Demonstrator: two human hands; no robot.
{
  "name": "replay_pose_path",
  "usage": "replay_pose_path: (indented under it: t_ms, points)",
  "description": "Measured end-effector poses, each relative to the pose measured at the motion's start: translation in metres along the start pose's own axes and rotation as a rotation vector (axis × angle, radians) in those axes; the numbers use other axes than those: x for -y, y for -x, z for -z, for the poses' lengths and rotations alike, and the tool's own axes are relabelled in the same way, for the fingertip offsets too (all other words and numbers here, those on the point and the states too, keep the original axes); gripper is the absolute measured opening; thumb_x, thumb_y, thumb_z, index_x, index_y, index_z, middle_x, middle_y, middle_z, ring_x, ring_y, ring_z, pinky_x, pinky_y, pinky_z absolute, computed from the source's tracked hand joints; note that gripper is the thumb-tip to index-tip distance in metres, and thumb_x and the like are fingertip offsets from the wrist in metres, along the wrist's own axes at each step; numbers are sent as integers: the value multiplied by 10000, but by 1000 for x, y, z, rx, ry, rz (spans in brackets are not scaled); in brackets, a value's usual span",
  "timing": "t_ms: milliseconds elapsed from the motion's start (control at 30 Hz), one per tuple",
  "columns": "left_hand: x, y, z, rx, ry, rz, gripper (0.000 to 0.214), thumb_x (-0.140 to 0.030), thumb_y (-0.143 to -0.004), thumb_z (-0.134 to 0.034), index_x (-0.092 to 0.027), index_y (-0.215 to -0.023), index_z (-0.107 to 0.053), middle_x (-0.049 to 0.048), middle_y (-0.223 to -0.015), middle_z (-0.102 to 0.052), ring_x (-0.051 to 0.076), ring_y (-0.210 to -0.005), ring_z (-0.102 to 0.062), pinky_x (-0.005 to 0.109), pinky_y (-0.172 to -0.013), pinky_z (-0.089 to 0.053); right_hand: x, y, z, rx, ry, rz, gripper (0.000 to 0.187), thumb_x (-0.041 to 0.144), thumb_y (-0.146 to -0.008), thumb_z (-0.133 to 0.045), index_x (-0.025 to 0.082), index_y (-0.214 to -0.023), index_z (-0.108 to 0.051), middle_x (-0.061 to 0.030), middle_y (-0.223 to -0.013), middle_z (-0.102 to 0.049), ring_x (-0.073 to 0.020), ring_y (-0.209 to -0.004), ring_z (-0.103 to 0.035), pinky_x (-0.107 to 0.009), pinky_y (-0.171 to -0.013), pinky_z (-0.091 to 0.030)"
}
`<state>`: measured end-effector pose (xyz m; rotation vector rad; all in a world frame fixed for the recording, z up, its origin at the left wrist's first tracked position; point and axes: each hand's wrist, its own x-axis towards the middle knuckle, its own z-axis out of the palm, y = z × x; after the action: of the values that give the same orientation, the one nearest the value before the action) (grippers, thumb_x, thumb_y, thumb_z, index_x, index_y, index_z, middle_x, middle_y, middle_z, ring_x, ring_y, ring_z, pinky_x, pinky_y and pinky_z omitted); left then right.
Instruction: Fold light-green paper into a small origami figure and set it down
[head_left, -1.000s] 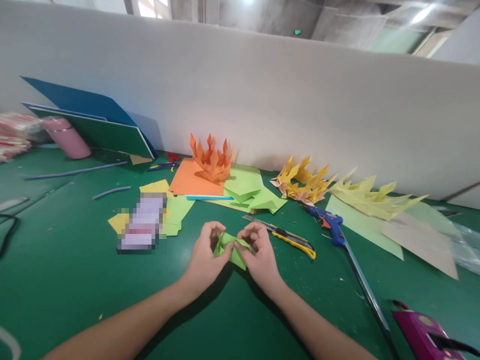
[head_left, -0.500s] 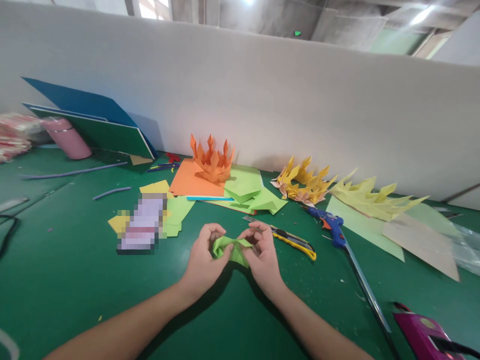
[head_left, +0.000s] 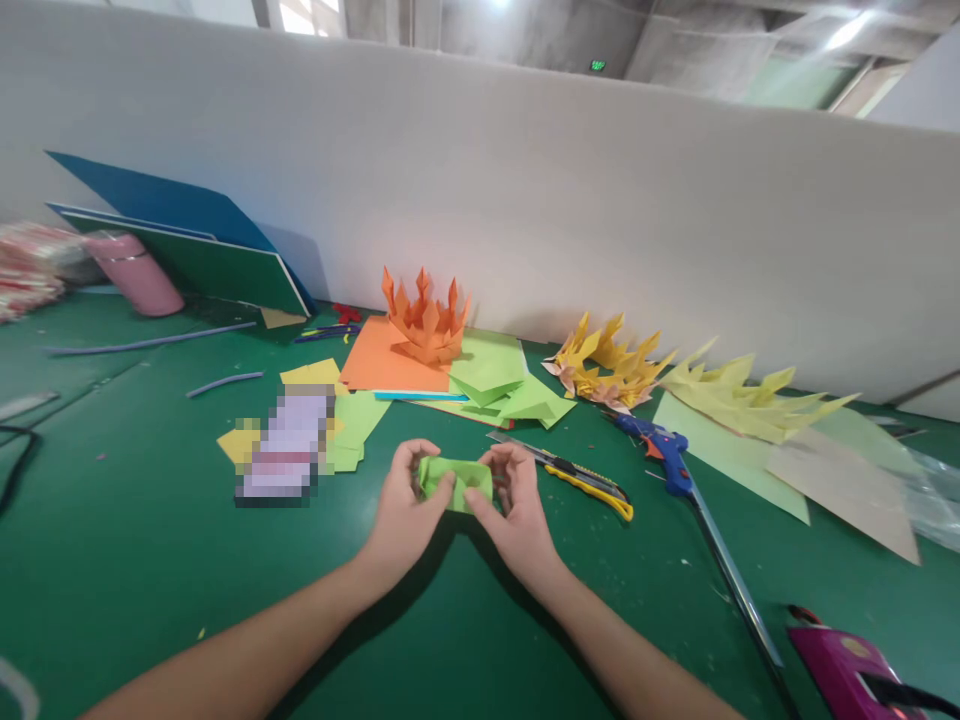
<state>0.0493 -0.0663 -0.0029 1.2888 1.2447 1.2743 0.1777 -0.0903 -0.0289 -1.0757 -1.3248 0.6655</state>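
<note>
A small piece of folded green paper [head_left: 466, 478] is held between both hands, low over the table. My left hand [head_left: 411, 505] grips its left side, the thumb pressed on the near face. On the other side, my right hand [head_left: 517, 500] pinches the paper with its thumb in front and fingers curled behind. Parts of the fingers are hidden by the paper. Just right of my right hand lies a yellow utility knife [head_left: 589, 485], its blade pointing back left.
An orange paper crown [head_left: 427, 330] stands on orange and green sheets. Right of it are a yellow paper crown [head_left: 600, 365], a pale yellow spiky strip [head_left: 757, 400] and a blue glue gun [head_left: 667, 455]. A blurred phone-like object [head_left: 289, 445] and a pink bottle [head_left: 139, 275] are left.
The green paper has turned from a bunched, raised shape to a flatter piece facing me. Both thumbs have shifted over its front, and the right hand has moved slightly left.
</note>
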Motion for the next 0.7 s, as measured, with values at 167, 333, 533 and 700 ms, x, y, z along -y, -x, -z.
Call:
replay_pose_path:
  t_ms: [167, 333, 533, 700]
  points:
    - [-2, -7, 1, 44, 178, 210, 417, -380, -608, -675, -176, -950, -552, -13, -755, -595, 130, -634, -558, 245, -599, -467, 5, 0, 6, 40, 378, 292, 195, 174, -800, -565, 243, -976, -511, -41, -955, -506, -183, -896, -521, -337, -775, -464]
    - [-2, -6, 0, 33, 224, 244, 358, -406, -577, -720, -185, -778, -523, -55, -652, -531, 112, -615, -534, 235, -601, -495, 7, -1, 9, 50, 615, 315, 263, 264, -822, -562, 224, -1080, -526, -81, -1001, -541, -232, -959, -523, -397, -825, -464]
    - [-8, -6, -2, 74, 315, 299, 421, -441, -532, -747, -194, -732, -470, -72, -622, -500, 113, -632, -553, 244, -591, -538, -1, -2, 9, 27, 668, 294, 332, 271, -822, -562, 196, -1139, -495, -94, -1022, -603, -247, -982, -539, -420, -850, -457]
    - [-7, -6, -1, 80, 270, 299, 435, -440, -525, -749, -193, -762, -481, -57, -636, -554, 126, -607, -584, 283, -588, -562, 0, -1, 6, -23, 540, 277, 269, 247, -776, -589, 190, -1028, -513, -81, -940, -600, -217, -865, -565, -367, -746, -492]
